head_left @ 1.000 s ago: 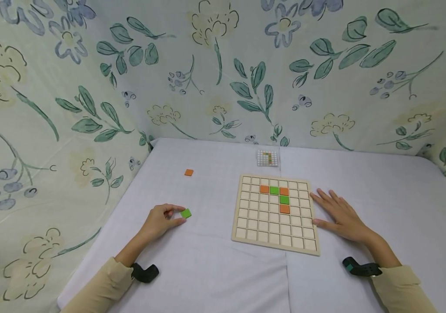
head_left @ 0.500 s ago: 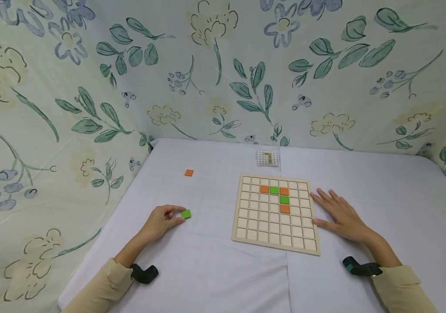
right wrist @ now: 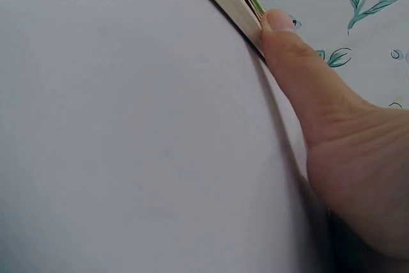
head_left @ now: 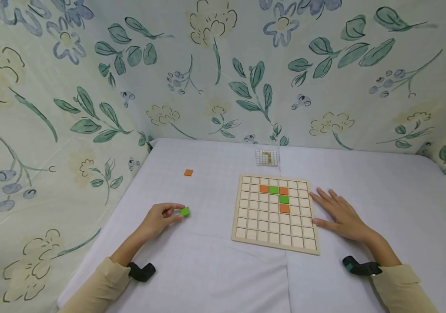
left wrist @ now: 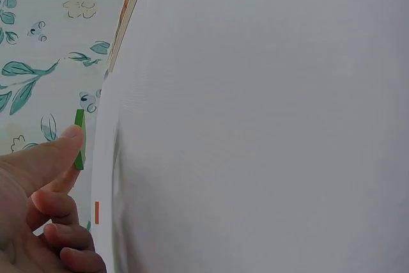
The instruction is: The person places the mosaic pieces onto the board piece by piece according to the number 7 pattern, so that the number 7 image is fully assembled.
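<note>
Between thumb and index finger my left hand (head_left: pixel 157 221) pinches a green square tile (head_left: pixel 185 212), left of the board. Seen edge-on in the left wrist view, the green tile (left wrist: pixel 80 140) is held up off the cloth. The wooden grid board (head_left: pixel 259 226) carries orange and green tiles in two of its lines: a short row and a column going down from its right end. My right hand (head_left: pixel 340 217) lies with spread, straight fingers at the board's right edge. In the right wrist view its thumb (right wrist: pixel 307 75) touches the side of the board (right wrist: pixel 230 7).
A loose orange tile (head_left: pixel 188 172) lies on the white cloth beyond my left hand. Behind the board sits a small card (head_left: pixel 266 158) printed with a coloured grid pattern. A floral curtain (head_left: pixel 207 87) hangs along the table's back and left sides.
The green tile has tilted slightly in my left fingers, and the left hand has shifted a little to the left. My right hand and the board stay in place.
</note>
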A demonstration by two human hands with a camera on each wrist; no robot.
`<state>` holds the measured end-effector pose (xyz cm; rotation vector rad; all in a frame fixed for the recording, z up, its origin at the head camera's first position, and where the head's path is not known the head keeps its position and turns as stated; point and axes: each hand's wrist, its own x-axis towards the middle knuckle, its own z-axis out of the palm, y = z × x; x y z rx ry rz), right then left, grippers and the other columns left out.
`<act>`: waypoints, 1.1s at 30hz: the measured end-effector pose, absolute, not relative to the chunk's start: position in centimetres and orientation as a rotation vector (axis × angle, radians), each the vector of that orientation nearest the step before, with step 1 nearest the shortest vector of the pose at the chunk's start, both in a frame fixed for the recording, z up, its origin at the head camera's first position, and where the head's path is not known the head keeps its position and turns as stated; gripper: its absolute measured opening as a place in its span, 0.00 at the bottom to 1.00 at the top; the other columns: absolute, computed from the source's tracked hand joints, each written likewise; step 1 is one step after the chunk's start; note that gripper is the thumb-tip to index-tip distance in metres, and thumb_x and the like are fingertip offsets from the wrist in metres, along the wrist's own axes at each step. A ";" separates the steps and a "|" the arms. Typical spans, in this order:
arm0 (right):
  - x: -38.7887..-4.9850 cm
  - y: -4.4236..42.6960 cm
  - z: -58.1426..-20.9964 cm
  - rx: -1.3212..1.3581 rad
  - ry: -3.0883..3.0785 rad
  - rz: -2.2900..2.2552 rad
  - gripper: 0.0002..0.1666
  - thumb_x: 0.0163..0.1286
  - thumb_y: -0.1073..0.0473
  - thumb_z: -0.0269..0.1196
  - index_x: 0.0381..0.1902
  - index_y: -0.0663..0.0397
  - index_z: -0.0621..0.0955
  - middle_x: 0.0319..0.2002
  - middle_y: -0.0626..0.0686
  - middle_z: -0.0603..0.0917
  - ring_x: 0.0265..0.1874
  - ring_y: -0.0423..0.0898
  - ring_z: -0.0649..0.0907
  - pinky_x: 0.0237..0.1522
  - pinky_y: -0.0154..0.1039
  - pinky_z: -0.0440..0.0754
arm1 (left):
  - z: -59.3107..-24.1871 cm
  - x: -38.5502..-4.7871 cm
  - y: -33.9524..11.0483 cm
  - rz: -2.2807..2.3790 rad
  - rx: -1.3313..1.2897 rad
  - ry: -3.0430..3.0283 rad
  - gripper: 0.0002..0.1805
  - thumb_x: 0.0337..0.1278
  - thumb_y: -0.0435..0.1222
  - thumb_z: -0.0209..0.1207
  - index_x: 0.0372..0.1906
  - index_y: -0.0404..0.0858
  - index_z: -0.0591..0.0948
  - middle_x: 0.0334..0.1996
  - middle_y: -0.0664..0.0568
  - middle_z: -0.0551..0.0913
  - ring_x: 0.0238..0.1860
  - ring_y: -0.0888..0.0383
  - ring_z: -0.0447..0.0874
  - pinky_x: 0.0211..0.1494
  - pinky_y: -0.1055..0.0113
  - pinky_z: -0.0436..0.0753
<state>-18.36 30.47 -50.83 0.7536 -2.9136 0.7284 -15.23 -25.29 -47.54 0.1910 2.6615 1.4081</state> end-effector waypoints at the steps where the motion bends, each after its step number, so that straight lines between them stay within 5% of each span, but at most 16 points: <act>1: -18.4 30.5 -50.8 0.754 -2.915 0.729 0.48 0.68 0.44 0.66 0.79 0.50 0.59 0.76 0.66 0.52 0.75 0.69 0.44 0.69 0.67 0.35 | -47.4 -15.3 -25.2 1.414 0.195 2.660 0.17 0.58 0.35 0.69 0.52 0.36 0.86 0.21 0.55 0.61 0.26 0.60 0.60 0.28 0.70 0.61; 14: -18.3 30.5 -50.7 0.756 -2.921 0.731 0.48 0.68 0.44 0.65 0.79 0.50 0.58 0.76 0.66 0.52 0.75 0.69 0.44 0.69 0.67 0.35 | -45.6 -16.4 -22.7 1.488 0.377 2.633 0.17 0.58 0.32 0.69 0.52 0.32 0.85 0.26 0.38 0.64 0.32 0.51 0.61 0.31 0.68 0.60; 33: -18.3 30.4 -50.6 0.752 -2.921 0.749 0.48 0.68 0.45 0.66 0.78 0.50 0.59 0.76 0.67 0.52 0.75 0.69 0.44 0.69 0.68 0.36 | -43.0 -18.3 -16.1 1.413 0.611 2.538 0.18 0.58 0.36 0.70 0.53 0.38 0.86 0.31 0.34 0.65 0.32 0.49 0.63 0.32 0.69 0.61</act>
